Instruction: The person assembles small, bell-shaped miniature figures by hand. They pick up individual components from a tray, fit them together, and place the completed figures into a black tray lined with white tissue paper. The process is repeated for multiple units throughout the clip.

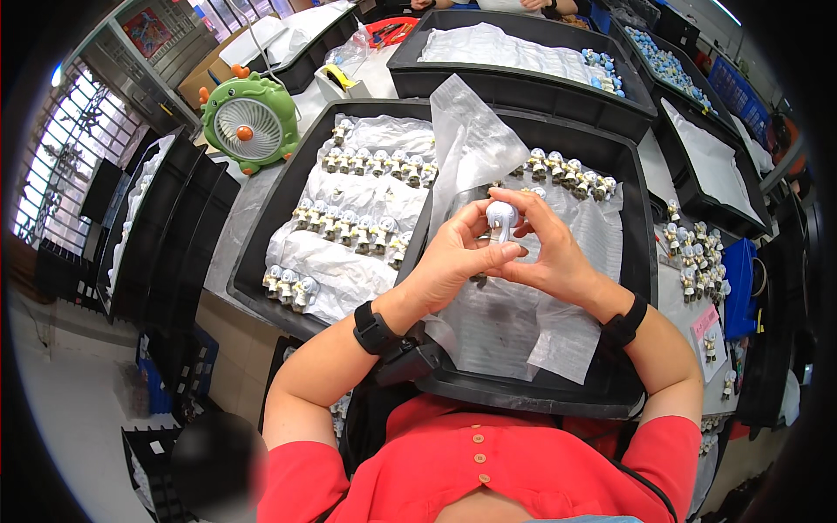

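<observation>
Between my two hands is a small figurine (500, 215) with a pale blue-white head, held up over the right-hand black tray (641, 261). The fingers of my left hand (455, 254) close on one side of it, and my right hand (558, 253) grips it from the other side. My fingers hide its lower part. Beneath my hands lies crumpled translucent foam sheeting (488, 327), and a loose flap (466, 131) of it stands up behind them. Similar figurines (571, 173) line the far part of this tray.
The left black tray (248, 261) holds rows of figurines (349, 227) on white sheeting. A green fan (248, 122) stands beyond it. More figurines (697, 257) cluster at right by a blue bin (741, 288). Another person's hands (536, 4) show at the far edge, behind a black tray (523, 91).
</observation>
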`<state>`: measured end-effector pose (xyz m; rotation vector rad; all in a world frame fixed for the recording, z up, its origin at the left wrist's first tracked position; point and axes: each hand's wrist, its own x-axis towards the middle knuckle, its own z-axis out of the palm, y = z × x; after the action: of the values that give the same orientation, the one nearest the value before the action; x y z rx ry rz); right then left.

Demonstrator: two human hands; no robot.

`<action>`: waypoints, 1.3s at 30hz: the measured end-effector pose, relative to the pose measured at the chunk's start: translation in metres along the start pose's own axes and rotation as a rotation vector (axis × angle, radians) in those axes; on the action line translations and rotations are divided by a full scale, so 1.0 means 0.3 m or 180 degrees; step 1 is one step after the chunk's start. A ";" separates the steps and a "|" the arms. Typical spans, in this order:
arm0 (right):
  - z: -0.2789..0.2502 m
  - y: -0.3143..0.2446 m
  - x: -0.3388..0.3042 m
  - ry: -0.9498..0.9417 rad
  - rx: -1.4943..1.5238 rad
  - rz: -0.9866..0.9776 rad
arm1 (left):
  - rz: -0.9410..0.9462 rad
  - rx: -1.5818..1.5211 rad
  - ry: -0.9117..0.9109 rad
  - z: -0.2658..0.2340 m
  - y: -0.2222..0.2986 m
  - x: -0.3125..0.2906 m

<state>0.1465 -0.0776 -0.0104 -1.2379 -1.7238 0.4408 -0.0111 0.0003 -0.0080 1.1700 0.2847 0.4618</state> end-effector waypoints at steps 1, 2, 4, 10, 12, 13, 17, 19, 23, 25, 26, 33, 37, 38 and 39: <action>0.001 0.001 0.000 0.0002 0.0004 0.0002 | -0.0006 -0.0022 0.0005 0.003 0.002 -0.001; 0.001 0.002 0.000 0.0003 0.0007 0.0003 | -0.0013 -0.0043 0.0010 0.004 0.003 -0.001; 0.000 0.000 0.000 -0.0005 -0.0007 0.0002 | -0.0025 -0.0028 0.0010 0.003 0.004 -0.003; 0.001 0.007 0.000 0.0003 0.0009 0.0007 | -0.0020 -0.0011 0.0012 0.001 0.001 0.001; 0.001 0.006 0.000 0.0003 -0.0002 0.0013 | -0.0028 -0.0012 0.0010 0.001 0.001 0.000; 0.000 0.005 0.000 0.0000 -0.0010 0.0021 | -0.0030 -0.0009 0.0003 -0.001 -0.001 0.001; -0.001 0.006 -0.001 -0.0054 0.0089 0.0272 | -0.0144 -0.0142 0.0010 0.004 0.007 -0.004; -0.001 0.014 -0.004 -0.0031 0.0192 0.0335 | -0.0141 -0.0173 0.0003 0.004 0.002 -0.002; -0.002 0.016 -0.002 -0.0042 0.0394 0.0437 | -0.0112 -0.0208 -0.0026 -0.002 -0.006 0.001; -0.004 0.008 -0.003 -0.0080 0.0467 0.0569 | -0.0172 -0.0418 -0.0031 -0.010 -0.011 0.003; -0.006 0.004 -0.003 -0.0099 0.0504 0.0634 | -0.0201 -0.0522 -0.0033 -0.012 -0.012 0.004; -0.007 0.009 -0.002 -0.0187 0.0782 0.0831 | -0.0339 -0.0711 0.0077 -0.015 -0.007 0.006; -0.015 0.019 -0.005 -0.0371 0.1044 0.1071 | -0.0409 -0.0606 0.0214 -0.028 -0.018 0.006; -0.017 0.022 -0.006 -0.0436 0.1116 0.1138 | -0.0421 -0.0567 0.0225 -0.034 -0.022 0.008; -0.018 0.023 -0.005 -0.0451 0.1132 0.1140 | -0.0427 -0.0558 0.0230 -0.033 -0.020 0.007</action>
<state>0.1548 -0.0773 -0.0136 -1.2729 -1.4541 1.0222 -0.0125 0.0073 -0.0172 0.9584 0.3753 0.4033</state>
